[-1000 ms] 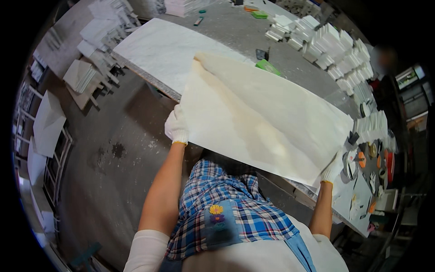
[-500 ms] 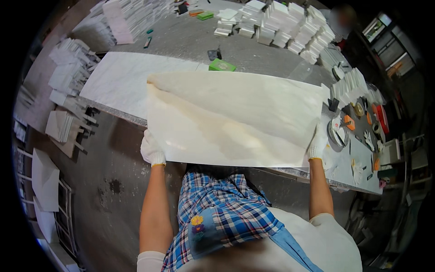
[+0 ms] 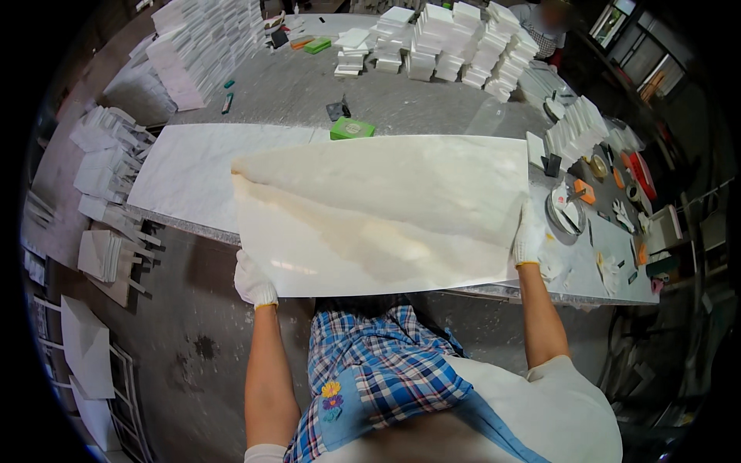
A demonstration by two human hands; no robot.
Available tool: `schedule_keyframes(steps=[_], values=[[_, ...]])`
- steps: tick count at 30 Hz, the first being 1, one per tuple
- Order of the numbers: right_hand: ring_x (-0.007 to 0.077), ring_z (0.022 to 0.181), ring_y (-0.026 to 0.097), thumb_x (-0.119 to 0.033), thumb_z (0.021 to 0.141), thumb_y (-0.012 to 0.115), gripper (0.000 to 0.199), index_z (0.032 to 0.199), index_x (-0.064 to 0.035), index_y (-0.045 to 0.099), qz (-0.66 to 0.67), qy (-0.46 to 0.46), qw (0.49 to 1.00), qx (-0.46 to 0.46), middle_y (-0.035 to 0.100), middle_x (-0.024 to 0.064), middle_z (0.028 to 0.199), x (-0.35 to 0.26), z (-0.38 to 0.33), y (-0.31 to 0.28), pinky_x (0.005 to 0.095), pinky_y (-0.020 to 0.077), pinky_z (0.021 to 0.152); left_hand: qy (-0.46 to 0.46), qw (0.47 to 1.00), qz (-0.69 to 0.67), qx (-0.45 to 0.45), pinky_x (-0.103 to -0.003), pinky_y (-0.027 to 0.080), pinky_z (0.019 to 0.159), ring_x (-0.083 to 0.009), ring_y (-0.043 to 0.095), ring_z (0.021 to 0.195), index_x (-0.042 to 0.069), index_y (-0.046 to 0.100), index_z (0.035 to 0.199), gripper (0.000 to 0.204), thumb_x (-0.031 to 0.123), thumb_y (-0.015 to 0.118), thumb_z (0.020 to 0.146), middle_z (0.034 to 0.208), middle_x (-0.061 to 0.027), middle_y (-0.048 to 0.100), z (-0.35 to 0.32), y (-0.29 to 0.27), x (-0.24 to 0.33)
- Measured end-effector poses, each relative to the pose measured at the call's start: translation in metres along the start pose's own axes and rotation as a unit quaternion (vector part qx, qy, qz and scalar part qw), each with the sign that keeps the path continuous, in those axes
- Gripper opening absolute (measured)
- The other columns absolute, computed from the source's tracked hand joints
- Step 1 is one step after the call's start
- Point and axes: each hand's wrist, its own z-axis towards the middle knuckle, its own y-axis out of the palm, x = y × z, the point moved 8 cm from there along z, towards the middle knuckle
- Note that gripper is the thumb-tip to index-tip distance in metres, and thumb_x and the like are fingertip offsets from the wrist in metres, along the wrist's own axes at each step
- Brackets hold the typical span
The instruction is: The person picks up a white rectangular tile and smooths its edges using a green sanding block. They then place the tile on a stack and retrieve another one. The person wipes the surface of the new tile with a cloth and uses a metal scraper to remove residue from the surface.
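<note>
A large, glossy white marble slab with a tan and grey vein spans the space in front of me. At its lower left corner, my left hand, in a white knit glove, is closed on the edge. My right hand, gloved the same way, grips the right edge; its fingertips are partly hidden. Beneath and beyond the held slab, a second white slab lies on the workbench. Just past the far edge sits a green box, with a small black block behind it.
Stacks of white tiles line the far side, and a taller stack stands far left. On the right, a round metal pan, an orange block and a tape roll sit near my right hand. Someone is at the far right.
The view has turned slightly. The slab's right side has come down a little at the far edge and sits further left in view; both hands keep their hold.
</note>
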Motion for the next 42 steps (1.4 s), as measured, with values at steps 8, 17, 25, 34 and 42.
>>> schedule_keyframes(steps=[8, 17, 25, 34, 42], values=[[0.0397, 0.123, 0.053, -0.036, 0.095, 0.053, 0.052, 0.137, -0.0059, 0.055, -0.288, -0.276, 0.915, 0.060, 0.059, 0.0212, 0.131, -0.096, -0.042, 0.009, 0.0450, 0.0415, 0.104, -0.017, 0.999, -0.028, -0.001, -0.044, 0.051, 0.080, -0.0369, 0.069, 0.089, 0.001, 0.073, 0.100, 0.065, 0.055, 0.037, 0.099, 0.098, -0.0192, 0.073, 0.002, -0.002, -0.004], [0.0406, 0.136, 0.040, -0.040, 0.088, 0.059, 0.064, 0.140, -0.0044, 0.052, -0.301, -0.477, 0.812, -0.149, 0.050, 0.0210, 0.142, -0.171, -0.109, 0.113, 0.0576, 0.0222, 0.116, 0.007, 0.997, -0.072, 0.019, -0.042, 0.052, 0.076, -0.0352, 0.070, 0.082, 0.000, 0.073, 0.099, 0.063, 0.055, 0.041, 0.100, 0.093, -0.0186, 0.074, -0.003, -0.002, 0.004], [0.0366, 0.136, 0.040, -0.047, 0.091, 0.055, 0.066, 0.142, -0.0056, 0.050, -0.399, -0.435, 0.804, -0.061, 0.049, 0.0159, 0.146, -0.165, -0.056, 0.095, 0.0566, 0.0207, 0.117, 0.047, 0.998, 0.004, 0.033, -0.042, 0.052, 0.075, -0.0340, 0.070, 0.079, 0.000, 0.073, 0.097, 0.064, 0.055, 0.041, 0.100, 0.090, -0.0176, 0.074, -0.003, -0.003, 0.002], [0.0351, 0.147, 0.025, -0.048, 0.092, 0.056, 0.071, 0.148, -0.0067, 0.043, -0.387, -0.370, 0.843, -0.043, 0.038, 0.0157, 0.155, -0.150, -0.061, 0.101, 0.0580, 0.0149, 0.119, -0.025, 0.988, -0.150, -0.002, -0.042, 0.052, 0.076, -0.0344, 0.070, 0.081, 0.000, 0.073, 0.098, 0.065, 0.055, 0.040, 0.100, 0.091, -0.0178, 0.074, 0.002, 0.010, -0.013], [0.0383, 0.148, 0.023, -0.047, 0.093, 0.055, 0.073, 0.150, -0.0046, 0.038, -0.340, -0.461, 0.802, -0.171, 0.034, 0.0189, 0.157, -0.155, -0.091, 0.125, 0.0569, 0.0130, 0.120, -0.013, 0.987, -0.158, -0.012, -0.041, 0.052, 0.077, -0.0328, 0.070, 0.082, 0.000, 0.073, 0.102, 0.062, 0.052, 0.039, 0.102, 0.092, -0.0165, 0.074, 0.010, 0.009, -0.018]])
